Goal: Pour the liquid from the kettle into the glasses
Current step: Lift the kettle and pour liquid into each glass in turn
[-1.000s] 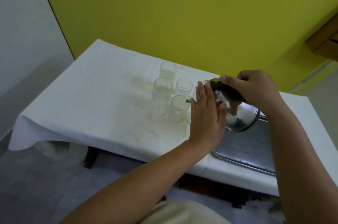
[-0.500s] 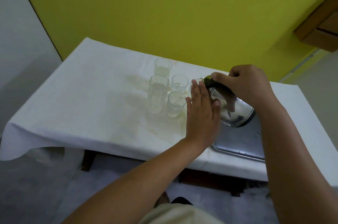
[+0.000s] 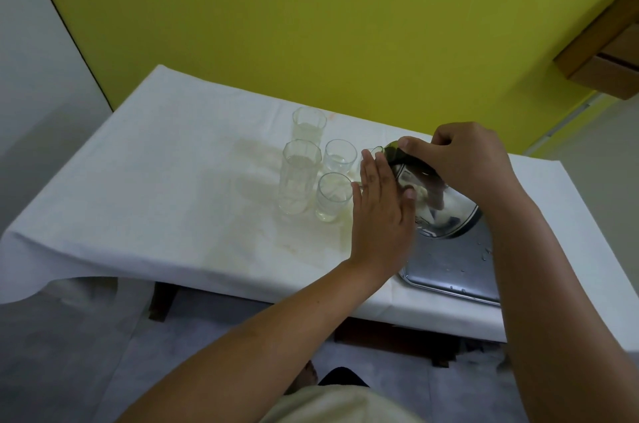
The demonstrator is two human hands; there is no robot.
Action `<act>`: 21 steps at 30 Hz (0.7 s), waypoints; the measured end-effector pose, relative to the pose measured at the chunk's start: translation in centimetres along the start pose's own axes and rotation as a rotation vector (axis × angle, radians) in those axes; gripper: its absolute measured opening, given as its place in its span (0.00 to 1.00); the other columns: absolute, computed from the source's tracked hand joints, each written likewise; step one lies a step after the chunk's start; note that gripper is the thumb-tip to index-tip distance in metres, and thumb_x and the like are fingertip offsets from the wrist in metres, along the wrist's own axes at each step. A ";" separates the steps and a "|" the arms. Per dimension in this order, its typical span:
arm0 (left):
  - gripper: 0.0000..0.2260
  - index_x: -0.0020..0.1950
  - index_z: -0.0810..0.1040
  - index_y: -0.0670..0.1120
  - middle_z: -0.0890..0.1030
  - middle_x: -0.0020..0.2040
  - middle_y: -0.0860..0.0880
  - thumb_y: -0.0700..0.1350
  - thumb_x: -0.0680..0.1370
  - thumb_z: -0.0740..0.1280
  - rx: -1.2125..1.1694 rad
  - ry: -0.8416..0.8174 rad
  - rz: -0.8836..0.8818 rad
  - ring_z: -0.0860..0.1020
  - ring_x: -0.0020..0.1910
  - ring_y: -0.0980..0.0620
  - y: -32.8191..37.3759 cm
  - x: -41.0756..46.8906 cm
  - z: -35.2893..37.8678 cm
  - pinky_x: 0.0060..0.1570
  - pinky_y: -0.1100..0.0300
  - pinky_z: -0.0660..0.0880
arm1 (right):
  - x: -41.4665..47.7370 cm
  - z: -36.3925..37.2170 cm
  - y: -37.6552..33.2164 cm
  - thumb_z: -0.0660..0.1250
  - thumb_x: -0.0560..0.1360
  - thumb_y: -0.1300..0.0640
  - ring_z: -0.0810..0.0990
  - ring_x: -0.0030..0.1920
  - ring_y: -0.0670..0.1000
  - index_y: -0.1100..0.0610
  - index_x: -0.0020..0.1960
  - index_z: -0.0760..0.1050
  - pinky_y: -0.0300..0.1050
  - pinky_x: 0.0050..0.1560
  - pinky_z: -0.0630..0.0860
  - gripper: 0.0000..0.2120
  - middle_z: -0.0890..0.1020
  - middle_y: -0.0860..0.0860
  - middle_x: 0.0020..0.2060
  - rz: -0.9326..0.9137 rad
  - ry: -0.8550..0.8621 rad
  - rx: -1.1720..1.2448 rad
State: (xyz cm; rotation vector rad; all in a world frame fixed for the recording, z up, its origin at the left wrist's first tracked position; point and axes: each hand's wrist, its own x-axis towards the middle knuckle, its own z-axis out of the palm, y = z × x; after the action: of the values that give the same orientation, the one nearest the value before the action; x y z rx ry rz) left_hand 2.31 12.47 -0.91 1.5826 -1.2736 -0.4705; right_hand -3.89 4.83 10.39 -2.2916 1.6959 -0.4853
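A shiny steel kettle point(image 3: 446, 211) with a dark handle is tipped over to the left above the table. My right hand point(image 3: 463, 159) grips the handle at its top. My left hand point(image 3: 382, 211) lies flat against the kettle's left side, fingers together and stretched out. Its spout is hidden behind my left hand. Several clear glasses stand just left of it: a tall one point(image 3: 300, 177), another tall one behind point(image 3: 308, 123), a short one in front point(image 3: 332, 196) and a short one further back point(image 3: 340, 156). All hold some pale liquid.
A steel tray point(image 3: 449, 270) with water drops lies under the kettle near the table's front right edge. The white tablecloth point(image 3: 155, 187) shows yellowish stains around the glasses. A yellow wall stands behind, and a wooden shelf point(image 3: 608, 52) juts out at the right.
The kettle stays tipped toward the glasses with both hands on it in the same grip. The view has shifted slightly; the hands have hardly moved.
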 end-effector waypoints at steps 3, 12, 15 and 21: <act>0.26 0.75 0.40 0.42 0.39 0.77 0.45 0.50 0.82 0.47 0.008 -0.021 0.008 0.37 0.74 0.54 0.2 0.2 -0.2 0.72 0.53 0.40 | -0.1 -0.1 0.3 0.69 0.70 0.37 0.70 0.29 0.52 0.58 0.30 0.69 0.45 0.31 0.63 0.26 0.73 0.53 0.25 0.012 0.005 0.052; 0.25 0.76 0.42 0.42 0.41 0.77 0.44 0.48 0.83 0.50 0.049 -0.068 0.102 0.39 0.75 0.52 0.2 0.4 0.1 0.72 0.53 0.38 | -0.5 -0.1 3.3 0.71 0.70 0.39 0.67 0.26 0.54 0.59 0.29 0.67 0.44 0.33 0.64 0.26 0.68 0.47 0.17 0.127 -0.002 0.301; 0.26 0.76 0.43 0.42 0.42 0.77 0.44 0.50 0.81 0.48 0.081 -0.090 0.134 0.40 0.75 0.51 0.5 0.7 0.5 0.73 0.51 0.39 | -0.7 -0.4 4.1 0.70 0.72 0.42 0.64 0.21 0.48 0.59 0.29 0.66 0.43 0.29 0.62 0.25 0.66 0.45 0.13 0.153 0.000 0.339; 0.27 0.76 0.45 0.42 0.44 0.77 0.43 0.50 0.80 0.48 0.170 -0.124 0.211 0.41 0.76 0.49 1.3 1.0 1.6 0.73 0.48 0.41 | -0.9 -1.2 6.3 0.70 0.73 0.44 0.66 0.28 0.52 0.67 0.35 0.71 0.34 0.20 0.60 0.25 0.69 0.56 0.28 0.175 0.037 0.405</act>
State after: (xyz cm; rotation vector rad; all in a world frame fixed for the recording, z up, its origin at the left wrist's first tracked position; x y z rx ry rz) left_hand 0.80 10.95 -0.19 1.5544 -1.5918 -0.3381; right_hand -10.18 3.87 8.90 -1.8432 1.6186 -0.7579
